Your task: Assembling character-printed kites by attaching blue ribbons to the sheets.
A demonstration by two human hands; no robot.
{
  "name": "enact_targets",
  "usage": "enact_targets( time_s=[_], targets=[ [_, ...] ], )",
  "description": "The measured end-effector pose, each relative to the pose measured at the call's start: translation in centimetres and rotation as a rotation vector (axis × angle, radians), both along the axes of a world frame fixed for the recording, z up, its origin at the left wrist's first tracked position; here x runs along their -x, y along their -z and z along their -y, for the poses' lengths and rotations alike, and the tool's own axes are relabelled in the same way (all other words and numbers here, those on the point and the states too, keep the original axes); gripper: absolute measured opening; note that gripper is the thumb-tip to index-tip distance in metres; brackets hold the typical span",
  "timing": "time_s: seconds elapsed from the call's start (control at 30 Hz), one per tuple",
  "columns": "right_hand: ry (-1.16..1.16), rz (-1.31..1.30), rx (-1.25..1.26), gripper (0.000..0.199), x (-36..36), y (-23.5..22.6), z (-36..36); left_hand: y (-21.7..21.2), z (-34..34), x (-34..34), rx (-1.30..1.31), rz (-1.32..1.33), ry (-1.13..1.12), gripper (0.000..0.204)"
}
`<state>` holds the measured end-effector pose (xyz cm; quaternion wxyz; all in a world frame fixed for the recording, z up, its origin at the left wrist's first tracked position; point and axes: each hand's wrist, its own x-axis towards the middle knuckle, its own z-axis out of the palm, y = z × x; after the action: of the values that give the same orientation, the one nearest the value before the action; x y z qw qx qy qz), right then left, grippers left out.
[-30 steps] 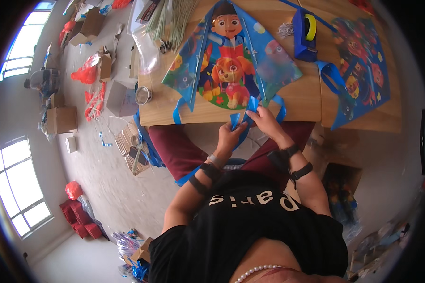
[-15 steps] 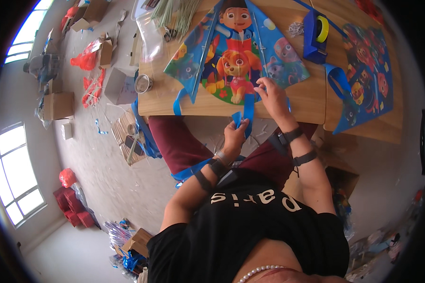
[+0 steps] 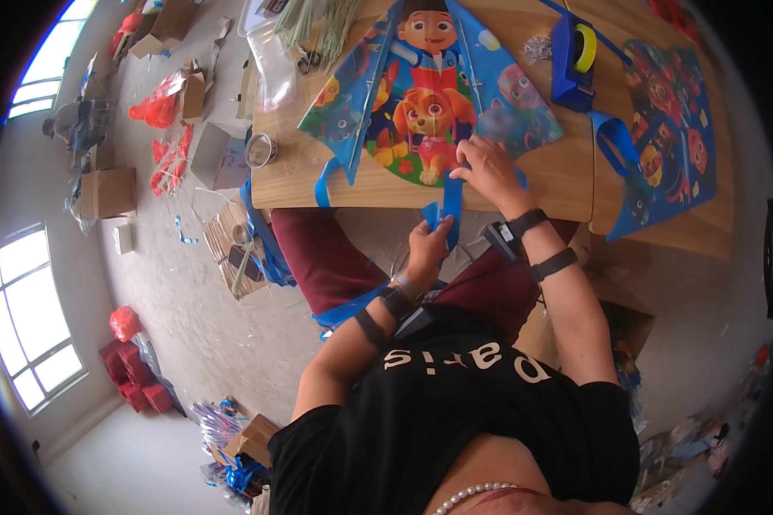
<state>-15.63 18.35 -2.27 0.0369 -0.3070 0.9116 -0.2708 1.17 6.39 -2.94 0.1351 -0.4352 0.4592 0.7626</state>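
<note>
A diamond-like kite [image 3: 434, 103] with cartoon figures and blue side panels lies on the wooden table. From its lower edge a blue ribbon tail [image 3: 453, 196] hangs over the table's front edge. My left hand [image 3: 428, 246], just below that edge, pinches the ribbon, part of it folded at the fingertips. Above it, my right hand [image 3: 489, 176] rests over the kite's lower right edge. Its fingers are bent, with thumb and forefinger apart near the top of the ribbon; nothing shows between them. Another blue ribbon tail [image 3: 322, 190] hangs at the kite's left corner.
A blue tape dispenser [image 3: 569, 81] with yellow tape stands right of the kite. Farther right lies a second kite [image 3: 670, 137]. A small round container [image 3: 260, 151] sits at the table's left edge, near clear plastic bags [image 3: 276, 81]. Cardboard boxes [image 3: 109, 190] stand on the floor.
My right hand has shifted slightly left and down toward the top of the ribbon. The left hand keeps its pinch in nearly the same place.
</note>
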Motion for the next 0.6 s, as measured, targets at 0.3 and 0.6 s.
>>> enact_targets(
  time_s=[0.3,0.6],
  targets=[
    [-0.017,0.059,0.076,0.035,0.5,0.5,-0.1,-0.1,0.6,2.4,-0.006,-0.085,-0.023,0.032],
    [-0.012,0.122,0.020,0.033,0.9,0.4,-0.3,-0.7,-0.7,5.2,0.013,0.010,-0.145,0.032]
  ],
)
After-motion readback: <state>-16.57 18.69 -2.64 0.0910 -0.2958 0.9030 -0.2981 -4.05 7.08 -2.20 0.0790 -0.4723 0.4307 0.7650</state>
